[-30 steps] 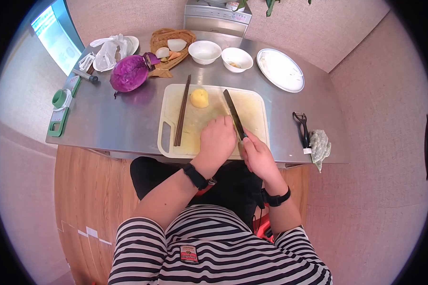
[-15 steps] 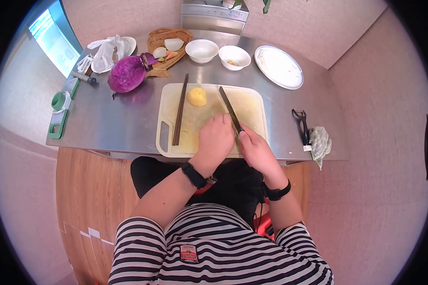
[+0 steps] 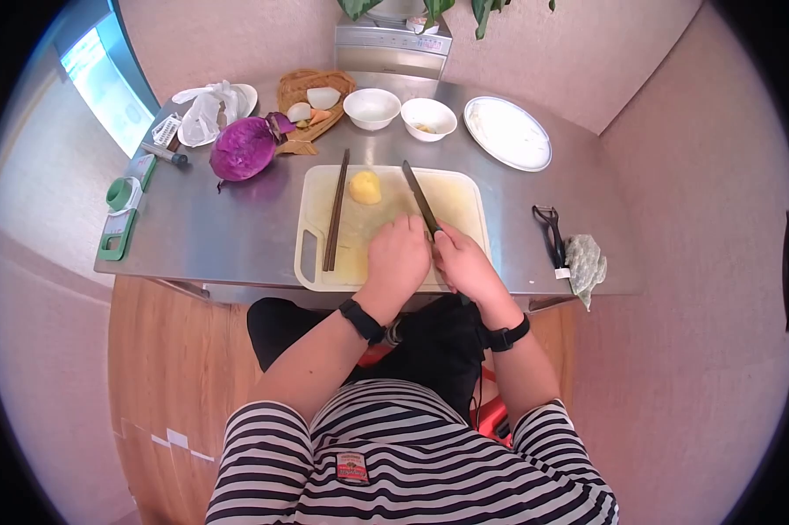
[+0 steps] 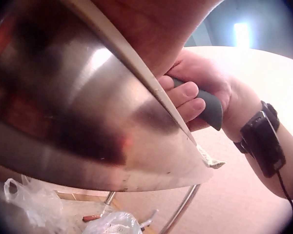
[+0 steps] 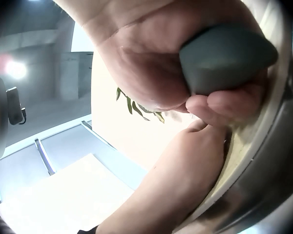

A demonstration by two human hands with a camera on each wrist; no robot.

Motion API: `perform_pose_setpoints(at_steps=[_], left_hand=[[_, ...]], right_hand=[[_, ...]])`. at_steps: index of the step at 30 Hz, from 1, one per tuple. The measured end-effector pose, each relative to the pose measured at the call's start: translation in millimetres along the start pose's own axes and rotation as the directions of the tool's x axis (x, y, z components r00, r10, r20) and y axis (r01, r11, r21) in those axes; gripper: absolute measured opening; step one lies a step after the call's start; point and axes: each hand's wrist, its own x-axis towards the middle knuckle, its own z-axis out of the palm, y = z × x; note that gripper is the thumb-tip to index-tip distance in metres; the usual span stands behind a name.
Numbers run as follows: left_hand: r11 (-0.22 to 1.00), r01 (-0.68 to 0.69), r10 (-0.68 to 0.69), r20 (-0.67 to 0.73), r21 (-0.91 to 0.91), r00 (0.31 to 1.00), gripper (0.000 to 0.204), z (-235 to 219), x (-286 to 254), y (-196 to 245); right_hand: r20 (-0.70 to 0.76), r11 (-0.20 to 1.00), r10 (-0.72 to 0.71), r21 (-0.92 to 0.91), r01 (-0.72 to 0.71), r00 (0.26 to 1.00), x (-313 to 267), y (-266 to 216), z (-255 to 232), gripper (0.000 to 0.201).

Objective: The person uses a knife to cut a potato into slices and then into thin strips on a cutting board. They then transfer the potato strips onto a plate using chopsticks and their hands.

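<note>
In the head view my right hand (image 3: 466, 262) grips a knife (image 3: 420, 197) whose dark blade points away from me over the white cutting board (image 3: 307, 184). The right wrist view shows the fingers wrapped round its dark grey-green handle (image 5: 224, 61). My left hand (image 3: 398, 255) is down on the board just left of the blade, knuckles up and fingertips beside the knife. Whatever lies under that palm is hidden. Beyond it sits a peeled yellow potato piece (image 3: 365, 187), and a pair of brown chopsticks (image 3: 336, 214) lies along the board's left side.
A halved purple cabbage (image 3: 243, 149) lies left of the board. Behind stand a woven basket (image 3: 287, 87) with vegetable pieces, a white bowl (image 3: 372, 109), a second bowl (image 3: 428, 120) and an oval plate (image 3: 508, 131). A black peeler (image 3: 552, 236) is at right; a green-framed grater (image 3: 114, 241) at left.
The knife and right hand have shifted a little forward and left along the left hand's side. My left hand keeps nearly the same place on the board. The head view has tilted slightly.
</note>
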Motion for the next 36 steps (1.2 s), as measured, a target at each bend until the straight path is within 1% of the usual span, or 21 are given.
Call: perform_pose_setpoints(at_steps=[1,3,7,9,10,11,12,13,15,16,18,19,20,21,22,24,25,27,29,31,36], left_hand=[[1.0,0.016,-0.016,0.01,-0.006,1.0,0.014,0.0,-0.2,0.2],[1.0,0.009,-0.009,-0.001,-0.008,1.0,0.014,1.4,-0.2,-0.6],[0.999,0.004,-0.004,-0.003,-0.044,1.0,0.013,1.6,-1.3,-1.1],[0.998,-0.001,-0.001,-0.03,-0.059,1.0,0.013,3.0,-1.0,-1.7],[0.997,-0.003,-0.001,-0.056,-0.074,0.998,0.013,3.7,-1.2,-2.4],[0.997,0.0,-0.004,-0.055,-0.073,0.999,0.013,4.4,-1.2,-3.2],[0.998,0.002,-0.005,-0.043,-0.063,0.999,0.013,5.3,-0.9,-3.4],[0.999,0.004,-0.005,-0.03,-0.054,1.0,0.013,5.3,-0.7,-2.9],[0.999,0.009,-0.01,-0.01,-0.04,1.0,0.012,5.1,-1.2,-1.2],[1.0,0.014,-0.013,0.005,-0.021,1.0,0.011,3.6,-0.9,-0.1],[1.0,-0.003,0.003,-0.005,-0.011,1.0,0.01,0.3,-0.7,0.3],[1.0,-0.012,0.012,-0.016,0.0,1.0,0.01,-1.4,-0.6,-0.6],[1.0,-0.011,0.011,-0.021,0.002,1.0,0.01,-1.6,-0.1,-1.4],[1.0,0.001,-0.002,-0.018,-0.017,1.0,0.012,-0.2,-0.2,-1.5],[0.999,0.016,-0.017,-0.013,-0.039,1.0,0.014,1.1,-1.1,-1.3],[1.0,0.01,-0.012,-0.039,-0.03,0.999,0.012,5.1,-1.4,-1.9],[1.0,-0.005,0.004,-0.063,-0.016,0.998,0.01,5.1,-1.3,-1.0],[1.0,-0.001,0.0,-0.038,-0.028,0.999,0.011,2.8,-1.1,-0.4],[0.999,0.007,-0.008,-0.021,-0.033,1.0,0.011,1.4,-0.9,-1.7],[0.997,0.001,-0.005,-0.052,-0.08,0.999,0.013,2.3,-1.2,-2.2],[0.997,0.009,-0.012,-0.038,-0.072,0.999,0.013,1.9,-0.5,-1.4]], right_hand=[[0.003,1.0,-0.004,-0.004,0.004,1.0,-4.0,-2.8,0.2,0.045],[-0.004,0.997,0.036,0.064,-0.036,0.999,-11.7,-6.4,1.1,0.046],[-0.007,0.997,0.039,0.067,-0.038,0.999,-16.0,-3.8,-0.2,0.045],[-0.015,0.999,0.039,-0.004,-0.039,0.999,-17.6,-4.3,-0.9,0.044],[-0.013,0.999,0.04,-0.004,-0.04,0.999,-16.2,-0.7,-3.0,0.044],[-0.031,0.984,-0.004,-0.176,-0.001,1.0,-13.8,5.3,-6.3,0.045],[-0.041,0.938,-0.051,-0.345,0.033,0.998,-12.4,8.6,-8.0,0.045],[-0.042,0.938,-0.047,-0.345,0.03,0.998,-12.9,5.2,-7.0,0.045],[-0.079,0.945,0.012,-0.326,-0.037,0.997,-13.4,-5.5,-5.7,0.045],[-0.084,0.945,0.013,-0.325,-0.04,0.996,-8.2,-0.7,-6.3,0.045],[-0.064,0.904,-0.16,-0.409,0.121,0.985,5.1,13.1,-6.0,0.045],[-0.064,0.905,-0.164,-0.408,0.124,0.984,2.4,9.3,-5.8,0.045],[-0.045,0.984,-0.04,-0.176,0.031,0.998,-2.5,3.3,-6.4,0.045],[0.007,0.995,0.079,0.059,-0.08,0.997,-6.5,-1.1,-6.3,0.045],[0.013,0.995,0.081,0.053,-0.081,0.997,-9.6,-2.3,-5.0,0.045],[-0.009,0.984,0.064,0.167,-0.061,0.998,-15.4,-1.0,-3.7,0.046],[-0.011,0.983,0.07,0.168,-0.067,0.997,-16.1,0.2,-4.7,0.046],[0.037,0.99,0.04,0.135,-0.045,0.999,-15.1,1.5,-6.1,0.046],[0.031,0.991,0.048,0.122,-0.051,0.998,-13.2,5.0,-5.8,0.046],[0.027,0.993,0.058,0.104,-0.06,0.998,-11.4,5.1,-5.3,0.046],[0.029,0.992,0.098,0.07,-0.1,0.995,-11.5,0.9,-7.6,0.046]])
